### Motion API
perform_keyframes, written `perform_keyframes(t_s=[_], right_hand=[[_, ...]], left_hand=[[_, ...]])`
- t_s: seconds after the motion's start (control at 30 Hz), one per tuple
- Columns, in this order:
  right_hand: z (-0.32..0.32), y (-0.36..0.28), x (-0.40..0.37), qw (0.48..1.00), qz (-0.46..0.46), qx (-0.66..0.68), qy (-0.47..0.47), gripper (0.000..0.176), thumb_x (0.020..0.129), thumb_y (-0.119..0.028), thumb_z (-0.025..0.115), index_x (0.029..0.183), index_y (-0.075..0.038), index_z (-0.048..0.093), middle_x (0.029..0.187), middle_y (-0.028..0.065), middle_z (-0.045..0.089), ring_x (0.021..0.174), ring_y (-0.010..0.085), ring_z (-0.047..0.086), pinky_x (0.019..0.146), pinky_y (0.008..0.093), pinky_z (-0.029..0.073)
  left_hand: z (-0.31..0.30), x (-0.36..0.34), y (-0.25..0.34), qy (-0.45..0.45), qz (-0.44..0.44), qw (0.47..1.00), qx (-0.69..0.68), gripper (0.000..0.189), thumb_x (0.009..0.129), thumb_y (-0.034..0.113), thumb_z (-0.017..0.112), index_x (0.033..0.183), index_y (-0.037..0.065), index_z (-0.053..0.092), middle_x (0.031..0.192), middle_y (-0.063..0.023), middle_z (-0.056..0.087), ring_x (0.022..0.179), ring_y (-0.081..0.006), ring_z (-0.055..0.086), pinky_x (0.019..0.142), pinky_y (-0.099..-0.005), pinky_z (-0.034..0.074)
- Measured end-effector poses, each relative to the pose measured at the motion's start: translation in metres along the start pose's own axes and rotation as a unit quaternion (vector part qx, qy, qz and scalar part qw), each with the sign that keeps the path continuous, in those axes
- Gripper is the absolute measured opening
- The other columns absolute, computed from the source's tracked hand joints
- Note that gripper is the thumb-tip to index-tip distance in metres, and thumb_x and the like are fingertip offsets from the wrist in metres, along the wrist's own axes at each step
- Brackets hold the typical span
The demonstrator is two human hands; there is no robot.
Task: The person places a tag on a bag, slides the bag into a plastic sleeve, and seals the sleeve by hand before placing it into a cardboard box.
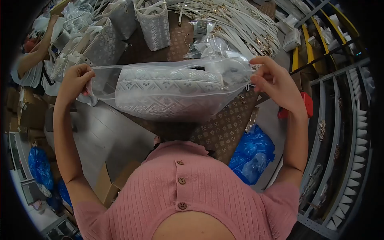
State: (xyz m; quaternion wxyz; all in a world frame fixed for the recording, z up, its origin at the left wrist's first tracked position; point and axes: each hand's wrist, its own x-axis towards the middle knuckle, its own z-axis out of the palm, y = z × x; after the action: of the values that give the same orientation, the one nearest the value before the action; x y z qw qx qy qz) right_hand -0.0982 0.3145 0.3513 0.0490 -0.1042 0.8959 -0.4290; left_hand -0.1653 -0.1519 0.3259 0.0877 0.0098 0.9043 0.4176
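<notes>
A silver-white patterned handbag (pixel 168 94) lies inside a clear plastic bag (pixel 106 82), held up over the near edge of the table. My left hand (pixel 78 82) pinches the left edge of the plastic bag's mouth. At the other end, my right hand (pixel 274 82) grips the bag's right edge between thumb and fingers. Stretched between both hands, the mouth gapes along the top. The handbag's underside is hidden by cloudy plastic.
Patterned handbags (pixel 154 26) stand at the back of the brown table (pixel 218 138). Pale straps (pixel 240 28) with gold clasps are heaped at back right. A person's arm (pixel 42 46) shows far left. Shelving (pixel 336 112) stands right; a blue plastic bag (pixel 254 152) sits below.
</notes>
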Motion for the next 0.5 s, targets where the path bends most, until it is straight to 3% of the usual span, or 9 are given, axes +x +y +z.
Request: perform_keyframes(t_s=[0.03,0.13,0.27,0.33,0.43,0.5], right_hand=[[-0.001,0.002,-0.003,0.996,-0.082,0.003,0.019,0.022,0.078,-0.008,0.065,0.095,0.002,0.057,0.076,0.005,0.06,0.065,0.0096,0.057,0.056,0.022,0.046],[0.003,0.019,-0.007,0.994,-0.105,-0.012,0.029,0.028,0.076,-0.008,0.068,0.1,0.0,0.056,0.083,0.0065,0.061,0.07,0.0113,0.058,0.059,0.0225,0.047],[0.025,0.037,0.004,0.992,-0.088,-0.01,0.093,0.026,0.075,-0.007,0.067,0.099,0.0,0.057,0.082,0.0076,0.062,0.069,0.013,0.059,0.058,0.0237,0.047],[0.037,0.043,0.012,0.972,-0.173,-0.009,0.155,0.024,0.075,-0.007,0.067,0.095,0.001,0.058,0.078,0.0085,0.061,0.068,0.0169,0.06,0.056,0.0266,0.047],[0.041,0.049,0.017,0.957,-0.223,-0.058,0.175,0.02,0.073,-0.006,0.067,0.09,0.001,0.058,0.077,0.0096,0.059,0.065,0.022,0.059,0.053,0.0296,0.045],[0.037,0.055,0.013,0.945,-0.251,-0.082,0.194,0.017,0.073,-0.005,0.066,0.087,0.0,0.057,0.076,0.0093,0.058,0.065,0.0237,0.058,0.054,0.0307,0.045]], left_hand=[[0.001,0.002,0.001,-0.003,0.005,1.0,0.0,0.014,0.085,0.013,0.053,0.075,0.002,0.055,0.055,0.0005,0.051,0.041,-0.006,0.048,0.036,-0.0192,0.037],[0.001,0.006,0.002,-0.007,0.001,1.0,0.0,0.015,0.085,0.013,0.053,0.075,0.002,0.055,0.054,0.0007,0.051,0.041,-0.0059,0.048,0.037,-0.0194,0.037],[-0.001,0.013,0.007,-0.018,0.004,1.0,0.013,0.016,0.084,0.013,0.054,0.074,0.001,0.055,0.055,0.0007,0.051,0.042,-0.0057,0.048,0.038,-0.0196,0.037],[-0.002,0.016,0.006,-0.02,0.008,1.0,0.017,0.016,0.084,0.013,0.055,0.074,0.001,0.056,0.055,0.0007,0.051,0.042,-0.0056,0.048,0.038,-0.0196,0.037],[-0.007,0.016,0.006,-0.027,0.008,0.999,0.02,0.015,0.084,0.014,0.054,0.075,0.001,0.056,0.055,-0.0005,0.053,0.042,-0.0069,0.05,0.038,-0.0196,0.037],[-0.012,0.015,0.013,-0.038,-0.092,0.995,0.004,0.014,0.084,0.013,0.053,0.076,0.002,0.058,0.055,-0.0021,0.054,0.041,-0.0079,0.051,0.037,-0.0187,0.036]])
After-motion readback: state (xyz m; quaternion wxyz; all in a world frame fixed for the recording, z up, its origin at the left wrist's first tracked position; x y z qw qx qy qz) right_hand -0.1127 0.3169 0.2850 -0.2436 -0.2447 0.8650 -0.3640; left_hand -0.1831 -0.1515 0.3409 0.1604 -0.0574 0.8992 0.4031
